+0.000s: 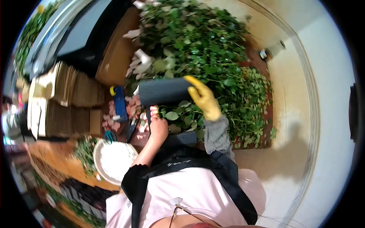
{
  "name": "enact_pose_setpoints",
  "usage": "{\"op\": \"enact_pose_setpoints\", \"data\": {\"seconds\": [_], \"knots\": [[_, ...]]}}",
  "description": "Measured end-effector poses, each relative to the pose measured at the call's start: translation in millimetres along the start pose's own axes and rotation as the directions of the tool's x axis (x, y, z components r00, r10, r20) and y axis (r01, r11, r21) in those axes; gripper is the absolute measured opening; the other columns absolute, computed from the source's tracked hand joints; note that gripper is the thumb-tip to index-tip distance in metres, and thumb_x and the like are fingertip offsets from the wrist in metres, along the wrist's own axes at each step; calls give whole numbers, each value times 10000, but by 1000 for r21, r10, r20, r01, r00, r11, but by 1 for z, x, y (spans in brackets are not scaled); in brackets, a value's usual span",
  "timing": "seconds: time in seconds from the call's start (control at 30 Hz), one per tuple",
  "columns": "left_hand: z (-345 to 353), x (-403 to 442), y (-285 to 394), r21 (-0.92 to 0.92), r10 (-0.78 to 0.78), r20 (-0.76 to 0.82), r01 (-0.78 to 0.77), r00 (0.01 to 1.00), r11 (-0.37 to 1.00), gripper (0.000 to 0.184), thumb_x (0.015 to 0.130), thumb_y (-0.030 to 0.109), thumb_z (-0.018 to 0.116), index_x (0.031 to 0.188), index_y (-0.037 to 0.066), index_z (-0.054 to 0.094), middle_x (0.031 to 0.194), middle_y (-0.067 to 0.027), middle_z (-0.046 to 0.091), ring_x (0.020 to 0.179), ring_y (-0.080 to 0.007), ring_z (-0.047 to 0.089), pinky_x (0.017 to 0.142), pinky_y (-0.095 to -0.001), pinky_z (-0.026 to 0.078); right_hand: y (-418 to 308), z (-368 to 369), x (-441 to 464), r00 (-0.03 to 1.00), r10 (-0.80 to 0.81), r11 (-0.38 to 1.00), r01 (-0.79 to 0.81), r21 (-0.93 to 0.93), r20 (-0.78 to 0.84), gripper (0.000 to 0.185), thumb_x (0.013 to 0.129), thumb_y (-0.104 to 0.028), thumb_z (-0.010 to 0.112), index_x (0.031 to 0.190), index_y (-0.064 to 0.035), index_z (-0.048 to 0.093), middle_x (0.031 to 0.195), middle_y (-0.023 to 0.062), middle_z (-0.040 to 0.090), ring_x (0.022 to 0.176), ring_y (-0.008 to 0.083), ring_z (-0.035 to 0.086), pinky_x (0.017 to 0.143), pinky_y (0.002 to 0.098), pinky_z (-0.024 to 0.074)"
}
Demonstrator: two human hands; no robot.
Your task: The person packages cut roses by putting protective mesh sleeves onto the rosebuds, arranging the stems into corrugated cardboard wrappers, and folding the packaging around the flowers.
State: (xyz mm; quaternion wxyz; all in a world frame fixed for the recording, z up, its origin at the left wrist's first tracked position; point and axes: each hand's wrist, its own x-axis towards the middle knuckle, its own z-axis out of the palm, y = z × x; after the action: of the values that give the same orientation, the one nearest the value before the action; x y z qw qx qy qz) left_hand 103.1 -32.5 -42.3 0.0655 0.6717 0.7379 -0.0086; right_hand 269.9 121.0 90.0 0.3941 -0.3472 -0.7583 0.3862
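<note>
My right hand [205, 100], in a yellow glove, grips the right end of a dark corrugated cardboard sheet [165, 91]. The sheet is curved and lies across the leafy stems. Just below its left part is my bare left hand [159, 128], with fingers closed at a small bunch of pink roses [154, 112]. Exactly how the fingers hold the blooms is partly hidden. A large heap of green rose stems [205, 49] spreads beyond and to the right of both hands. Pale rose heads [141, 62] stick out at its left side.
Left of my hands are a blue tool [120, 104], loose pink petals [111, 121] and stacked cardboard sleeves [76, 117]. Teal-handled scissors [110, 136] lie by a round tub [99, 167] of white material. A jar [265, 54] stands near the right wall.
</note>
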Motion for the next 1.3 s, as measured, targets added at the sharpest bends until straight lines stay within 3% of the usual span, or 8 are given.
{"op": "enact_pose_setpoints", "data": {"seconds": [0.07,0.2,0.33,0.47,0.63,0.8,0.97,1.3], "knots": [[-7,1,6,89,5,31,-7,1000,996,191,727,151,654,829,2,718,1036,-263,612,957,-370,591,704,-353,541,-20,-14,-15,973,85,974,-35,222,-216,467,998,-212,519,1444,-93,449,1316,97,611,1179,270,589,1053,407,426],[-19,5,4,-12,-21,288,26,957,1000,310,830,222,599,1018,-1,705,1176,-285,582,1043,-397,578,818,-395,530,-8,-74,-9,872,-244,679,-159,716,425,528,1048,-329,390,1431,34,399,1112,175,684,1122,281,632,1059,452,455],[-27,-22,-9,-101,33,351,3,936,995,352,879,243,588,1153,26,629,1255,-245,562,1119,-354,563,897,-385,485,5,-9,21,531,68,895,-406,183,845,467,1067,-305,366,1447,-37,417,1390,147,536,1310,262,488,1132,386,366],[-51,-42,-33,-312,133,328,-26,935,950,418,927,263,577,1288,53,553,1333,-204,541,1194,-310,547,975,-375,441,44,76,15,358,195,973,50,-227,913,580,995,-361,520,1436,-2,406,1455,210,448,1357,346,412,1129,401,333],[-133,-92,-130,-706,-69,372,330,926,627,409,904,267,684,1240,40,630,1181,-179,656,1083,-324,636,909,-397,500,50,87,-44,487,194,704,536,-467,851,795,888,-444,613,1493,-28,309,1504,207,379,1364,341,390,1074,440,377],[-54,-102,-271,-505,-716,-215,552,664,663,334,824,166,665,1115,3,651,1054,-208,674,990,-396,635,861,-471,507,31,105,-61,519,403,519,549,-655,754,843,896,-454,592,1543,-77,204,1570,123,302,1425,273,308,1094,426,335],[68,-83,-343,-261,-673,-283,620,683,740,807,649,358,845,1277,18,472,1074,-282,595,979,-491,581,830,-543,501,25,104,-54,518,433,529,516,-674,737,839,907,-454,586,1549,-90,185,1577,112,292,1443,267,284,1103,435,331],[-40,-84,-282,-252,-783,-343,753,518,608,837,657,345,820,1305,-31,447,1064,-253,596,1021,-457,565,868,-495,499,25,99,-55,548,382,605,460,-650,744,840,880,-439,647,1530,-94,243,1563,121,320,1434,272,308,1098,436,346]]}}
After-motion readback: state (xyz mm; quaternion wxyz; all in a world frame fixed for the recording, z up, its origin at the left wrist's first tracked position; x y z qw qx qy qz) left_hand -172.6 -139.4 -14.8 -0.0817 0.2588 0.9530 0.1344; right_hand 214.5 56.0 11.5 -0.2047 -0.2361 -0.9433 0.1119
